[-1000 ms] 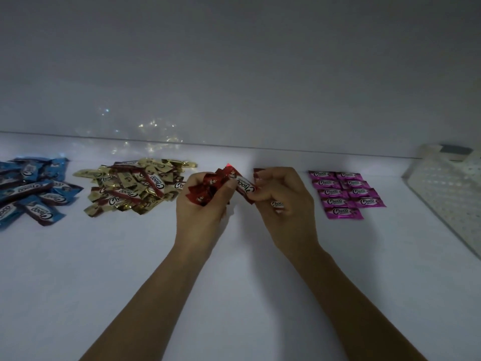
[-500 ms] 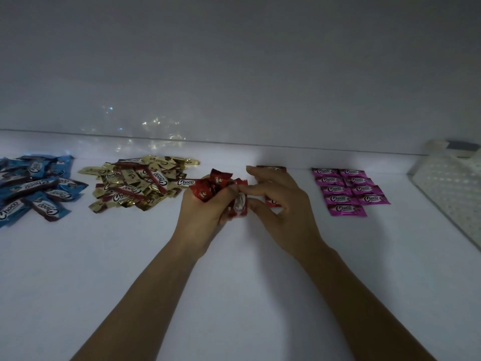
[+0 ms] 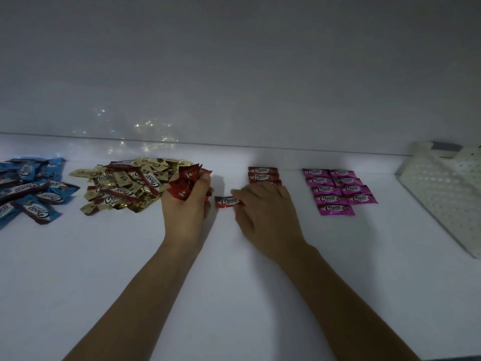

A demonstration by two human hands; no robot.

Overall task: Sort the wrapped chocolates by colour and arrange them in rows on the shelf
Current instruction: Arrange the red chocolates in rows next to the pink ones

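One red Choco-lettered chocolate point(image 3: 227, 201) pinched in right hand point(image 3: 263, 212); left hand point(image 3: 186, 209) clutches red bunch point(image 3: 186, 178).

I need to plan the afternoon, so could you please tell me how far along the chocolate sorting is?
Done: the pink foil-wrapped chocolates lie in neat rows. In hand: a red-wrapped column is begun; the right hand pinches one red-wrapped chocolate on the white shelf, and the left hand grips a red-wrapped handful. Left: the gold-wrapped pile and blue-wrapped pile are loose heaps.
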